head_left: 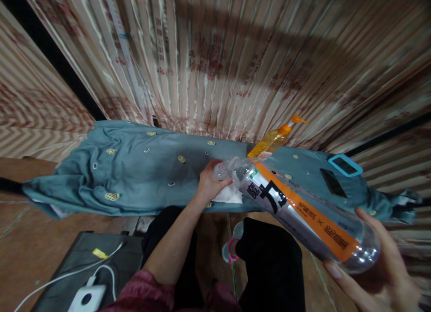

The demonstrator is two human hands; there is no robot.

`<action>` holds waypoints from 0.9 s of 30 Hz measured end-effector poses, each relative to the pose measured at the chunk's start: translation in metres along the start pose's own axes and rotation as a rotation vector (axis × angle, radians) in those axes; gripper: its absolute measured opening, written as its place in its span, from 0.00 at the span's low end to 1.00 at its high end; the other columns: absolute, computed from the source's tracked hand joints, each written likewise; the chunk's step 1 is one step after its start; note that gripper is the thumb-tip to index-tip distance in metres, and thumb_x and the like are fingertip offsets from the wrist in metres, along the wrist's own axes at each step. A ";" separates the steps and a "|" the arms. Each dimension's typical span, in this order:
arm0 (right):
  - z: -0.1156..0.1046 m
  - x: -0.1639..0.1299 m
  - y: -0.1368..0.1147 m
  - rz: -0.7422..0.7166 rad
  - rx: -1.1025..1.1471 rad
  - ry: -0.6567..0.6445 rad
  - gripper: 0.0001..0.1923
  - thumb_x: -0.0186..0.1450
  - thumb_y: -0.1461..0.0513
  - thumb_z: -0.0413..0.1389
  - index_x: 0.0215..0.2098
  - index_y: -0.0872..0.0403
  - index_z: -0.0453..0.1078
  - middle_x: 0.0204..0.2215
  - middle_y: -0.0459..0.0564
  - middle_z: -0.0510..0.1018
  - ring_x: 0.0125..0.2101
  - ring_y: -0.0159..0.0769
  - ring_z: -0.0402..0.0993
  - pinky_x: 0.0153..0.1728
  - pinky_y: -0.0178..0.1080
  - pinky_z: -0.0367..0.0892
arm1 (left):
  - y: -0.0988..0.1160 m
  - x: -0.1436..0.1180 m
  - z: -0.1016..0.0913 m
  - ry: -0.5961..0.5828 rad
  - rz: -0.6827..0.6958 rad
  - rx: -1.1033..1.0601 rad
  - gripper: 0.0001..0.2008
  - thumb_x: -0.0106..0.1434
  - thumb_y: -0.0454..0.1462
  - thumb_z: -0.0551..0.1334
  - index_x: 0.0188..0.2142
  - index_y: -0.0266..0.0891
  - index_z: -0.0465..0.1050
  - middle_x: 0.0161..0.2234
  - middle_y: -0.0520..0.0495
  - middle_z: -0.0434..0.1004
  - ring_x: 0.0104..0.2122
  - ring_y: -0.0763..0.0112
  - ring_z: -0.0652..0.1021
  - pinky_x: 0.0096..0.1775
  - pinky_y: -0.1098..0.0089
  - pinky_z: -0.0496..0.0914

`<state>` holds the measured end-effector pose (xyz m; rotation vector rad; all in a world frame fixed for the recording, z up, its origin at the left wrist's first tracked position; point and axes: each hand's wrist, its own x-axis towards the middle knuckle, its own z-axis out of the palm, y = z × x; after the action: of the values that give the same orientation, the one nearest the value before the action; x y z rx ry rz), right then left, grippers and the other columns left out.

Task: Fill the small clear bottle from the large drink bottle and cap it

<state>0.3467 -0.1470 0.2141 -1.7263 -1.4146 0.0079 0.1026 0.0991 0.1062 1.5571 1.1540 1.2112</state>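
Head camera view: a clear plastic bottle [299, 217] with an orange-and-silver label and bold black Chinese characters is held in both hands, slanting across the space on the wearer's side of the amber pump bottle [269, 141], its neck just left of that pump bottle and its base well to the right. The left hand [212, 182], on the near left side of the pump bottle, has its grip closed around the neck end, some fingers hidden behind the plastic. The right hand [384, 267], far to the right of the pump bottle and nearer the wearer, has its grip spread wide about the base, thumb on the near side and a finger on the far side. A crumpled white tissue [232, 194] shows below the neck, nearer the wearer than the pump bottle; whether the left hand touches it, I cannot tell. The pump bottle is on a tabletop [161, 168] draped in teal cloth printed with yellow pineapples. To its right are a blue-framed device [346, 165] and a dark smartphone [332, 182]. Beyond it hangs a striped curtain [215, 69] with reddish prints. Well to its left, nearer the wearer, a white power bank [88, 298] with a white cable [72, 272] rests on a dark case [63, 262].
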 end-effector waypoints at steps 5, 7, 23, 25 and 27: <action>0.000 0.000 -0.002 0.030 0.036 -0.012 0.51 0.58 0.51 0.75 0.76 0.38 0.63 0.70 0.45 0.75 0.64 0.47 0.76 0.63 0.44 0.75 | 0.000 0.000 0.000 0.008 0.000 0.012 0.27 0.47 0.37 0.80 0.47 0.42 0.77 0.47 0.43 0.88 0.47 0.50 0.87 0.52 0.55 0.80; 0.000 0.000 -0.001 0.044 0.050 0.003 0.51 0.58 0.51 0.75 0.76 0.38 0.63 0.70 0.45 0.74 0.65 0.47 0.75 0.63 0.44 0.75 | 0.000 0.000 0.000 0.010 0.000 0.013 0.28 0.47 0.37 0.80 0.47 0.42 0.78 0.46 0.44 0.88 0.47 0.51 0.87 0.52 0.55 0.80; 0.002 0.001 -0.007 0.004 0.001 -0.006 0.50 0.60 0.49 0.74 0.76 0.39 0.63 0.68 0.46 0.76 0.62 0.48 0.76 0.63 0.45 0.76 | 0.001 0.000 0.000 0.018 0.001 0.016 0.28 0.46 0.36 0.81 0.46 0.42 0.77 0.46 0.44 0.87 0.47 0.51 0.87 0.52 0.55 0.80; -0.002 0.003 -0.003 -0.044 -0.039 -0.036 0.51 0.59 0.50 0.74 0.76 0.37 0.62 0.68 0.44 0.76 0.61 0.46 0.77 0.58 0.41 0.79 | 0.000 0.000 0.000 0.014 0.002 0.016 0.28 0.47 0.37 0.81 0.46 0.42 0.77 0.46 0.44 0.88 0.47 0.51 0.87 0.52 0.55 0.80; -0.006 0.004 0.001 -0.068 -0.048 -0.061 0.51 0.60 0.51 0.74 0.77 0.36 0.61 0.68 0.43 0.76 0.60 0.43 0.78 0.53 0.36 0.80 | 0.000 0.000 0.000 0.013 0.002 0.016 0.28 0.47 0.38 0.81 0.47 0.42 0.77 0.46 0.43 0.88 0.46 0.52 0.87 0.52 0.55 0.80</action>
<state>0.3519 -0.1472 0.2190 -1.7291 -1.5290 -0.0114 0.1023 0.0993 0.1060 1.5650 1.1725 1.2179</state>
